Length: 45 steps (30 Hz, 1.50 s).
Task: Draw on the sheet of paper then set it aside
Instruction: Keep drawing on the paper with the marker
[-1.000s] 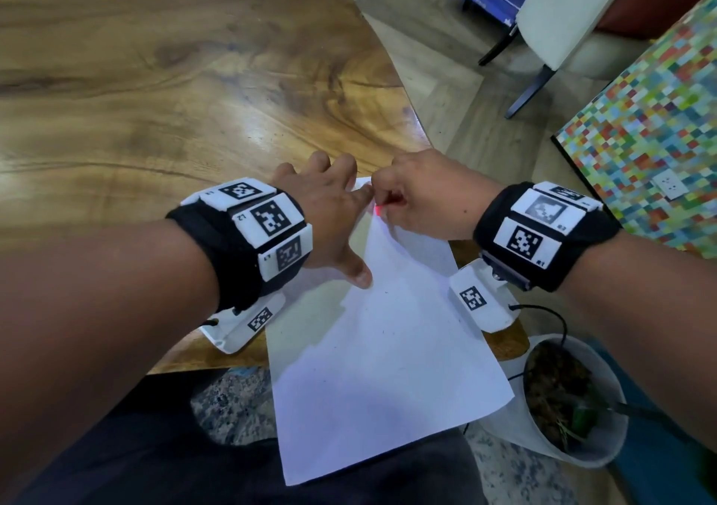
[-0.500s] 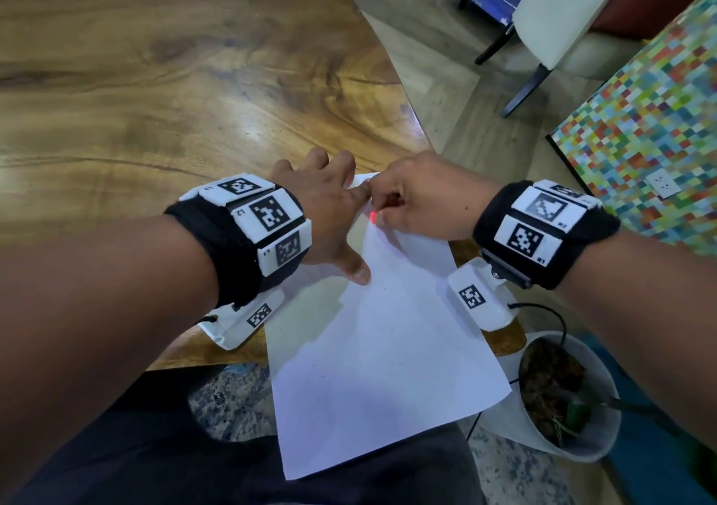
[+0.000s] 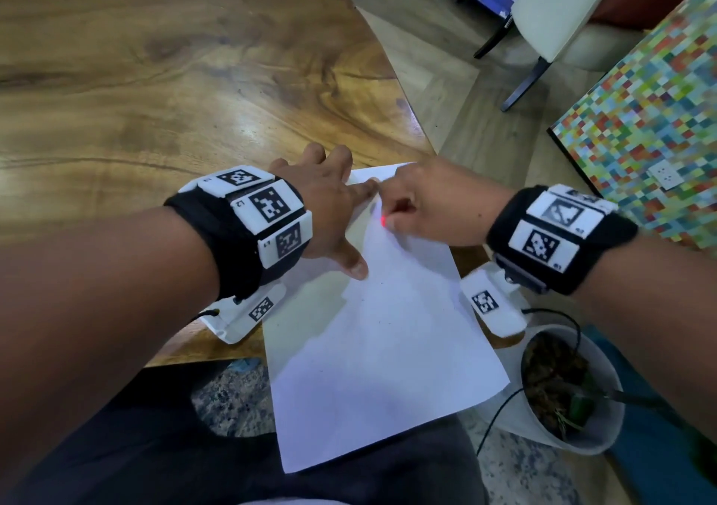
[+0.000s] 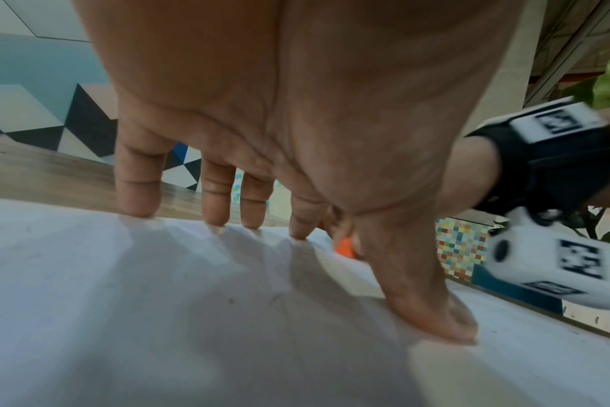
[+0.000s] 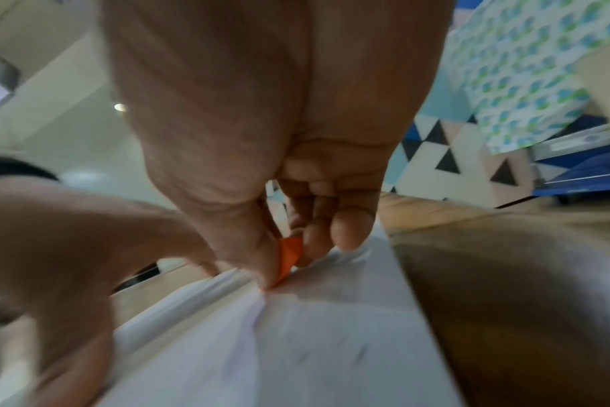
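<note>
Our left hand [image 3: 329,202] presses the sheet of paper [image 3: 372,334] flat with spread fingers; our right hand [image 3: 430,202] pinches an orange crayon [image 5: 289,257] on its far end.

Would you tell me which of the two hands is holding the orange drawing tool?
The right hand pinches the orange tool; the left hand only presses spread fingers flat on the paper.
</note>
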Tool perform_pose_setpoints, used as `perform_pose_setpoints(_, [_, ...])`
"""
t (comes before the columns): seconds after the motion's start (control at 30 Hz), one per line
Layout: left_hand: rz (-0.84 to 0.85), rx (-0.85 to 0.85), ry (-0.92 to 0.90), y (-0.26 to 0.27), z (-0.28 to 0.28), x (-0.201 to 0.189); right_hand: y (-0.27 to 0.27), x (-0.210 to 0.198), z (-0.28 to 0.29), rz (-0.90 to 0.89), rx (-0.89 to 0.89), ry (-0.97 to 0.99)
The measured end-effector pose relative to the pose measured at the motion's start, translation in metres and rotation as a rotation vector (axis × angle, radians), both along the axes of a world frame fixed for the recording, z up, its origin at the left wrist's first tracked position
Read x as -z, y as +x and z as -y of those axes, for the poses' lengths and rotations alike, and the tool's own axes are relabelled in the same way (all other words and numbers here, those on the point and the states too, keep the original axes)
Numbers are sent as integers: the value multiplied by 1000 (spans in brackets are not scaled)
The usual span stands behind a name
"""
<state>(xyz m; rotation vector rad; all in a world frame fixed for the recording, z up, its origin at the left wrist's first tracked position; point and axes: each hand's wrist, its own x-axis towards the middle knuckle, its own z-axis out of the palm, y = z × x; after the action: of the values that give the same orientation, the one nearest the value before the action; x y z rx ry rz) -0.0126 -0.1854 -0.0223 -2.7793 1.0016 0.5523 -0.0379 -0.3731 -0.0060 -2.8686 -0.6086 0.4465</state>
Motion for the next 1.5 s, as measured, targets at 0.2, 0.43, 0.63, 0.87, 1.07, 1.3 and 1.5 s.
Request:
perform_pose_setpoints(0.2, [3, -6, 18, 0, 1, 0, 17, 0, 12, 46, 132, -13])
perform_pose_setpoints(0.43, [0, -1, -5, -1, 0, -1, -13, -2, -12, -62, -36, 4])
perform_pose_setpoints(0.63, [16, -13, -4, -2, 0, 0, 35, 5, 6, 66, 276, 24])
perform_pose_setpoints(0.87, [4, -28, -37, -2, -1, 1, 3, 11, -15, 70, 121, 52])
perform_pose_setpoints(1.07, [19, -17, -49, -2, -2, 3, 23, 11, -16, 122, 201, 10])
perform_pose_setpoints(1.3, [3, -28, -62, -5, -5, 3, 29, 4, -9, 121, 208, -58])
perform_pose_setpoints(1.5, [-23, -5, -70, -3, -4, 5, -27, 7, -13, -24, 36, 16])
